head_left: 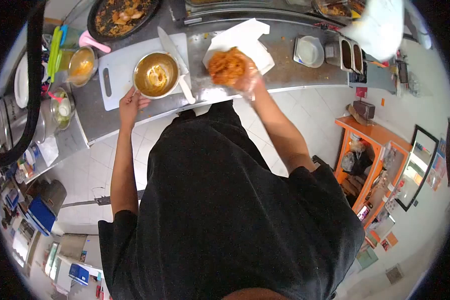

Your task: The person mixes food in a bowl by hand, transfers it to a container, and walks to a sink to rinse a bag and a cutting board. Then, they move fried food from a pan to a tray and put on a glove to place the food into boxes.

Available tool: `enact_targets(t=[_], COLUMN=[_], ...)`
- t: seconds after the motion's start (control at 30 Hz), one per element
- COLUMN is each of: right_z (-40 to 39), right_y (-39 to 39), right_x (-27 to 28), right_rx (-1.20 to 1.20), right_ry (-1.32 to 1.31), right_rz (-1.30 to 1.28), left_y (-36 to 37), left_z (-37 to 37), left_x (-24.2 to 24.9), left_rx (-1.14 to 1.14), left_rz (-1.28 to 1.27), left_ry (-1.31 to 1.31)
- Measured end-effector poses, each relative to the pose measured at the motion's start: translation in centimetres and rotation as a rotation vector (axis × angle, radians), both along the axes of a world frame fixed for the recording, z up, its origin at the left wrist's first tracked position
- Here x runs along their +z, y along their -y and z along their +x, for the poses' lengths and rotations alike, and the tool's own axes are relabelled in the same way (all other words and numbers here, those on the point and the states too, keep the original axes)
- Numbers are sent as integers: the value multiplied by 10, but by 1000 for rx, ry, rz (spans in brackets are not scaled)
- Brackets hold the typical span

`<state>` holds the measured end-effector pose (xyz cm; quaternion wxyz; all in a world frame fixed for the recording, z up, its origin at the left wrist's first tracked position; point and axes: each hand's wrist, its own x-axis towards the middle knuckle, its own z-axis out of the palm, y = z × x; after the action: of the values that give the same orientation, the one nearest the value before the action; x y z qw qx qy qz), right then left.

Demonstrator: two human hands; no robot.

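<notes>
My left hand (130, 103) grips the lower left rim of a steel mixing bowl (172, 66), whose inside is smeared with orange sauce. The bowl stands over a white cutting board (116, 74). My right hand (248, 80), in a clear plastic glove, holds a big piece of fried chicken (226, 67) coated in orange-red sauce. Behind and under the chicken lies an unfolded white takeaway box (247, 36). A knife (168, 46) with a white handle rests on the board, partly hidden by the bowl.
A black pan (92, 26) with fried bits stands at the back left. Tubs (82, 65) and a pink-handled utensil (95, 42) crowd the left. On the right are a small white container (310, 52) and sauce holders (346, 54). An orange shelf unit (360, 131) stands beyond the counter.
</notes>
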<state>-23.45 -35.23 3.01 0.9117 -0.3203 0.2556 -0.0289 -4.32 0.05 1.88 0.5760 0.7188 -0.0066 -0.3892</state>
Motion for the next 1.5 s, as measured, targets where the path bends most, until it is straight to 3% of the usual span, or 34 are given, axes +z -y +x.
enact_targets(t=[0.03,0.1,0.2,0.3,0.37,0.43,0.5,0.53,0.57,0.63,0.7,0.9,1.0,1.1,1.13,1.2,1.33,1.43,1.5], right_z=[-14,-27,-40,-40,-43,-47,-26,-24,-23,-23,-25,-33,-26,-27,-27,-26,-33,-25,-6], right_y=[24,54,97,128,141,152,133,127,120,105,100,89,73,62,63,69,85,83,62], right_x=[5,27,5,-37,-69,-87,-40,-43,-39,-20,-13,3,16,11,10,7,-27,-9,47], right_rx=[-104,-255,-313,-273,-66,67,272,236,235,268,258,267,366,529,529,558,633,862,845], right_ry=[-106,-195,-301,-525,-716,-660,-748,-850,-851,-873,-853,-805,-532,-555,-556,-802,-685,-747,-703], right_rz=[298,189,73,-133,-533,-938,-1270,-1087,-1087,-1386,-1351,-1640,-1897,-2049,-2048,-1999,-2090,-2187,-1925], left_y=[0,3,6,8,9,9,8,8,8,8,8,7,8,7,6,5,6,7,4], left_z=[-3,-7,-15,-21,-25,-27,-28,-28,-28,-29,-29,-26,-24,-23,-23,-22,-24,-25,-24], left_x=[-2,-4,-1,1,2,3,3,3,2,3,5,4,6,4,3,0,0,3,1], left_rx=[0,72,116,128,145,160,155,153,150,146,139,126,120,125,124,134,173,139,126], left_rz=[-5,18,8,34,37,40,40,41,33,26,44,63,76,54,55,42,33,45,38], left_ry=[-8,5,7,19,16,14,18,18,15,12,17,10,9,-8,-8,1,-17,-13,-6])
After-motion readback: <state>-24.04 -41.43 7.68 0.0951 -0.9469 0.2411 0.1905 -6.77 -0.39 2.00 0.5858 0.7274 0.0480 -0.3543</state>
